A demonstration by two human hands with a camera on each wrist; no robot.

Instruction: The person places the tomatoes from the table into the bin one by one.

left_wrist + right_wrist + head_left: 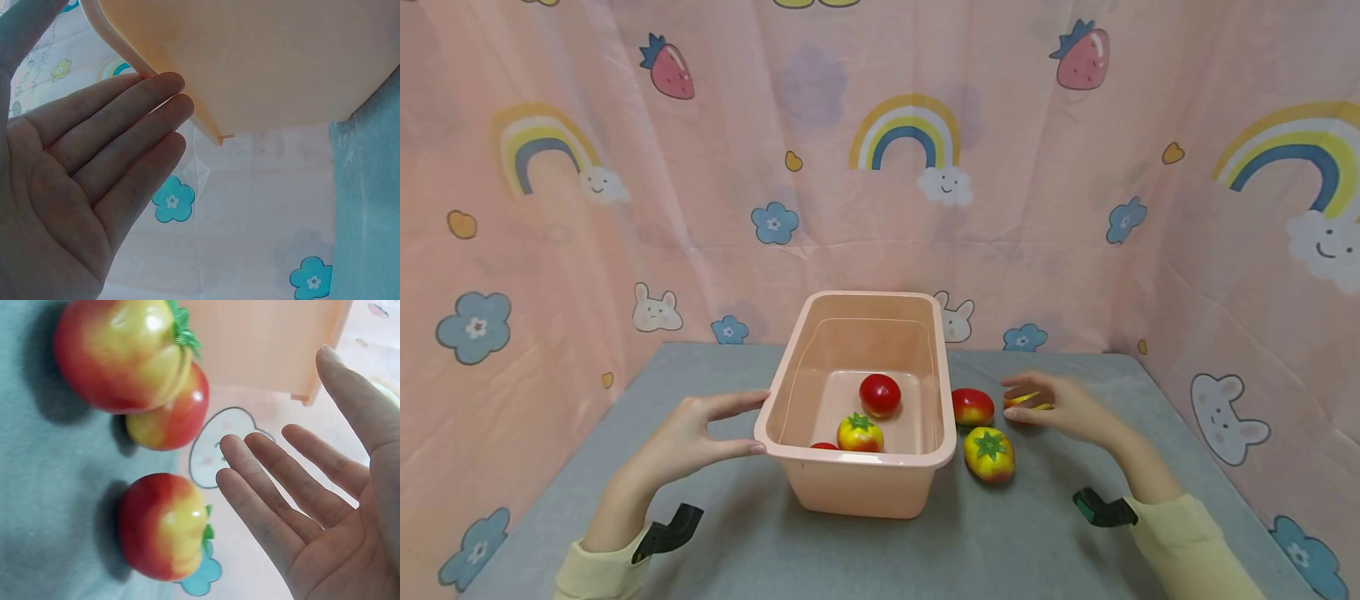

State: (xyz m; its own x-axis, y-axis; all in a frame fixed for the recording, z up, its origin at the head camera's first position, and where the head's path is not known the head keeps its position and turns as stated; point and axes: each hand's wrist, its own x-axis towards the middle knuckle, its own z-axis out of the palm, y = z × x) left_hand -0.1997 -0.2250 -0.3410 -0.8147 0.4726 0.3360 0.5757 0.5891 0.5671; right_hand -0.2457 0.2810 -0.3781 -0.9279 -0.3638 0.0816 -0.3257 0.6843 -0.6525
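A peach-coloured plastic bin [856, 483] stands on the table, its front tilted toward me. Inside lie a plain red tomato [880, 395], a yellow-and-red tomato [860, 435] with a green leafy top, and a red piece mostly hidden by the front rim. My left hand [688, 437] touches the bin's left rim, its fingers nearly straight in the left wrist view. My right hand [1067, 407] hovers over a red-and-yellow tomato [162, 526], partly covering it in the head view, with fingers extended and nothing held. Two similar tomatoes, one red-yellow [972, 407] and one green-topped [989, 455], lie between it and the bin.
A grey cloth-covered table [715, 550] carries everything. Pink curtains [715, 167] printed with rainbows, flowers and rabbits hang behind it and at both sides. Black straps [670, 533] sit around both wrists, over pale yellow sleeves.
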